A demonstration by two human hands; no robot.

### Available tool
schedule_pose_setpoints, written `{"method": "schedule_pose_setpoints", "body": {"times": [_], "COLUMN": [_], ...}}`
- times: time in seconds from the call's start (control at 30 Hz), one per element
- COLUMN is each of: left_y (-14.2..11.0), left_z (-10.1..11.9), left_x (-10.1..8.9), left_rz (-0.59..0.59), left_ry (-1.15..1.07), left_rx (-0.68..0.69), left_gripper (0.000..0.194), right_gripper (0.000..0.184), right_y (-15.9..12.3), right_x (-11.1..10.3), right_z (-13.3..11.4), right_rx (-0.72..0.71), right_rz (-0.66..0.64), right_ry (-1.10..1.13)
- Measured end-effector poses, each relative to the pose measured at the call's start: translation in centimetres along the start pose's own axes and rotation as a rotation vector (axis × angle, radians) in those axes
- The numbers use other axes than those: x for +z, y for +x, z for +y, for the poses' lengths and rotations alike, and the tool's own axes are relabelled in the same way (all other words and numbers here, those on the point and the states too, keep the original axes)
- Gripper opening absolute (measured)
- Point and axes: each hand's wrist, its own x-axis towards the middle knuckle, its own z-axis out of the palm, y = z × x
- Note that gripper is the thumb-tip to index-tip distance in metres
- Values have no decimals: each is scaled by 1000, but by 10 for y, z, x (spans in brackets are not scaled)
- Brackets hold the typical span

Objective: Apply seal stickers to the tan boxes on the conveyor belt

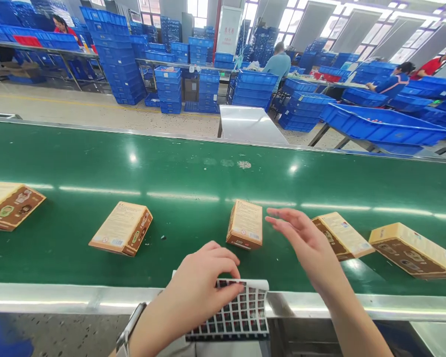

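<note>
My left hand [200, 282] rests with curled fingers on a sheet of small square stickers [241, 312] that lies over the steel rim at the near side of the green conveyor belt [193, 178]. My right hand [305, 243] hovers open, fingers stretched out, just right of a tan cardboard box [245, 224] lying on the belt. Several more boxes lie along the belt: one left of centre [122, 228], one at the far left [9, 204], and two on the right [342, 235] [414, 250].
The belt's steel edge [59, 297] runs along the near side. Beyond the belt are stacks of blue crates [115, 54], a slanted blue bin [382, 126], a steel table [249, 124] and other workers seated at benches [278, 62].
</note>
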Motion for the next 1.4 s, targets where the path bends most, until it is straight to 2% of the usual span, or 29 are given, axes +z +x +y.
{"method": "schedule_pose_setpoints", "body": {"times": [0.03,0.1,0.13,0.23,0.33,0.57,0.87,1.2,1.4], "left_y": [2,9,14,30,45,57,69,82,93], "left_z": [-3,-8,-11,-18,-20,-9,-5,3,10], "left_x": [1,4,6,14,20,25,37,50,57], "left_rz": [-15,-52,-64,-72,-85,-96,-118,-129,-143], "left_ry": [-10,-3,12,55,57,46,47,72,70], "left_rx": [87,226,265,308,304,325,345,401,403], "left_gripper": [8,9,9,10,10,15,12,12,12], "right_gripper": [47,66,69,64,53,46,47,33,46], "right_y": [11,30,37,45,43,44,44,40,53], "right_x": [3,11,15,20,16,6,1,-6,-17], "right_z": [8,21,26,30,25,24,35,41,45], "right_rx": [111,160,168,182,204,224,204,34,12], "right_rz": [73,93,84,50,27,28,151,342,462], "right_ry": [96,147,159,167,159,96,-16,-293,-418]}}
